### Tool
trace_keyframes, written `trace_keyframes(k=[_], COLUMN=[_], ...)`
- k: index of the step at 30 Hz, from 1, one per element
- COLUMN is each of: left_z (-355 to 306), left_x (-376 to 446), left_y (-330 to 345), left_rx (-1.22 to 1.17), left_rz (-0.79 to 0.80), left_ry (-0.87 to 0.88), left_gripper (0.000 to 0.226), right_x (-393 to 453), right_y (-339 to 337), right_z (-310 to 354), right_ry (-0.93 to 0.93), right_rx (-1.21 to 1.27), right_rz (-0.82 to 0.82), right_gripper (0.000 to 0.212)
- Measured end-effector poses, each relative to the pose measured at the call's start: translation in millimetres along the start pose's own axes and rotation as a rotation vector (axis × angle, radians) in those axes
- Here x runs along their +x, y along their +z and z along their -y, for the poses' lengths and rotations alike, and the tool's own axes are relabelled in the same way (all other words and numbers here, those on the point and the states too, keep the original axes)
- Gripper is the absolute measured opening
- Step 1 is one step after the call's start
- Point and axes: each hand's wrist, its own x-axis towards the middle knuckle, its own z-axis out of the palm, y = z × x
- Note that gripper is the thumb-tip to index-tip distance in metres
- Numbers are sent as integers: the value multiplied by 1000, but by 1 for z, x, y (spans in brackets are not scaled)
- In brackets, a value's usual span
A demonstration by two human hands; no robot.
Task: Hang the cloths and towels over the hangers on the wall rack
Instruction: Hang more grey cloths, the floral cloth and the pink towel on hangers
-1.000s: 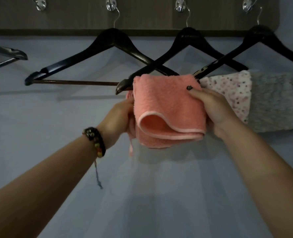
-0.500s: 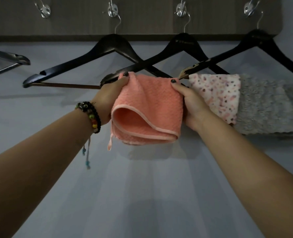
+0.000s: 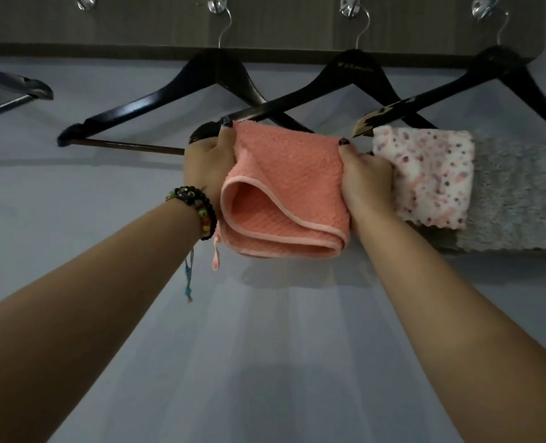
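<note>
From my remote seat, both bare hands are raised to the wall rack [image 3: 265, 24], a dark wood-grain board with metal hooks [image 3: 218, 3] along its top edge. The left hand [image 3: 206, 164] pinches the upper left corner of a folded pink cloth [image 3: 284, 193], thumb on the front face, the other fingers hidden behind the fabric. The right hand [image 3: 366, 180] grips the upper right corner the same way, thumb forward and fingers closed around the edge. Both thumbnails carry dark polish. A beaded bracelet [image 3: 198, 209] circles the left wrist, a thin cord dangling below it.

The pink cloth hangs doubled over, its top fold level with the lower bar of the middle hanger [image 3: 354, 71]; I cannot tell whether it rests on the bar or is only held against it. Its front layer curls open at the bottom left, showing a paler trimmed hem, and a small loop tag [image 3: 216, 257] hangs from the lower left corner.

Just right of it, touching the right hand, a white spotted cloth [image 3: 431, 174] hangs draped, and beyond that a grey fluffy towel [image 3: 517, 193] runs to the frame's edge. Three black hangers overlap along the rack; the left hanger [image 3: 156, 100] has a bare bar. The tip of a fourth hanger [image 3: 19, 84] pokes in at far left. Behind everything is a plain pale wall [image 3: 281, 346].
</note>
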Motion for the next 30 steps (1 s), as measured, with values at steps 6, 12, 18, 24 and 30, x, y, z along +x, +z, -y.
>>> trace_keyframes(k=[6,12,18,24,30], left_z=[7,30,38,47,58], left_x=[-20,-36,-62,-81,-91], left_y=[-14,-17,8,14,5], left_rx=[-5,-115,-121,-18,-27], left_rz=[338,538,447,588,597], left_ry=[-85,-49,-31,-102,-76], left_gripper=[39,35,36,56,39], right_x=[-21,-19,-22,-33,-41], right_y=[-14,-50,-71,-97,-115], right_z=[-11,-26,-36,-54,-63], right_ry=[176,215,150,162,139], right_rx=[182,173,99,93,10], right_rz=[388,409,288,358,381], right_gripper=[28,23,54,49,25])
